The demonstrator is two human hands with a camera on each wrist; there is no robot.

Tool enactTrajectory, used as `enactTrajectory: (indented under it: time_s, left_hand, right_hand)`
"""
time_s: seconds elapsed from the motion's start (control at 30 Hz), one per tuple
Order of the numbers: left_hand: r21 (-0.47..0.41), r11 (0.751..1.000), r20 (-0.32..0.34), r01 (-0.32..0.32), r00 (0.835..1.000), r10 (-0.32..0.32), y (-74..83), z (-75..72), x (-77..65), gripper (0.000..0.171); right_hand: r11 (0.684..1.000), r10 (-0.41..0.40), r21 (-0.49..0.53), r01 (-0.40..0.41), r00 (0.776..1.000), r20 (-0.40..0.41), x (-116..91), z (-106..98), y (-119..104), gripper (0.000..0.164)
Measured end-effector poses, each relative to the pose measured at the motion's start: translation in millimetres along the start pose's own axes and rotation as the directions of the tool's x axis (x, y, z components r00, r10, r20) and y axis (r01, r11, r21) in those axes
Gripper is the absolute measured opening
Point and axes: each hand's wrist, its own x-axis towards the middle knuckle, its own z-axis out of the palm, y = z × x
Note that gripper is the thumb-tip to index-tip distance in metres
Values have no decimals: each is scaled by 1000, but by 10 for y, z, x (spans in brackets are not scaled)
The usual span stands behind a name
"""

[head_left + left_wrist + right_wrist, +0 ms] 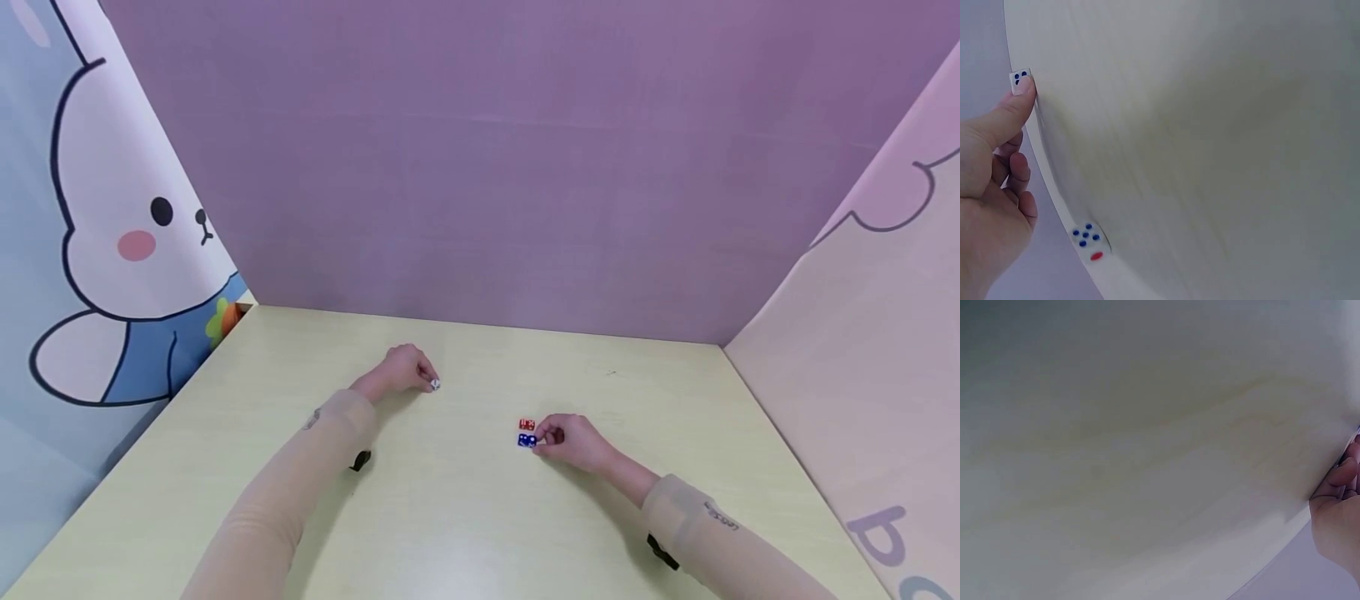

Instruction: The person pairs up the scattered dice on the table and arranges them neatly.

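Note:
My left hand (405, 369) is at the far left of the table, pinching a small white die (435, 384) at its fingertips. The left wrist view shows blue pips on this die (1020, 75) beside the thumb. A second white die (1089, 240), with five blue pips and one red pip showing, lies on the table near that hand; the head view does not show it. To the right, two red dice (527, 424) sit side by side, with two blue dice (527, 440) just in front. My right hand (576, 440) has thumb and forefinger around the right end of the blue pair.
The pale wooden table (450, 517) meets a purple backdrop (487, 167) behind. A cartoon-printed cloth (112, 350) hangs along the left side and a pink-and-cream one (862, 350) along the right. Black wrist cameras (361, 460) sit under both sleeves.

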Motion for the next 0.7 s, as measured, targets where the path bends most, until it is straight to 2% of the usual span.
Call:
enactTrajectory:
  time_s: [0.23, 0.43, 0.7]
  left_hand:
    - [37, 999, -19, -20, 1000, 21, 184, 53, -34, 16]
    - [21, 1000, -16, -11, 1000, 11, 319, 143, -62, 14]
    - [34, 999, -31, -34, 999, 35, 502, 228, -107, 15]
  right_hand:
    - [1000, -3, 9, 3, 1000, 8, -3, -16, 0, 13]
    - [1000, 8, 14, -8, 1000, 8, -2, -13, 7, 13]
    - [1000, 3, 3, -3, 1000, 4, -2, -13, 19, 13]
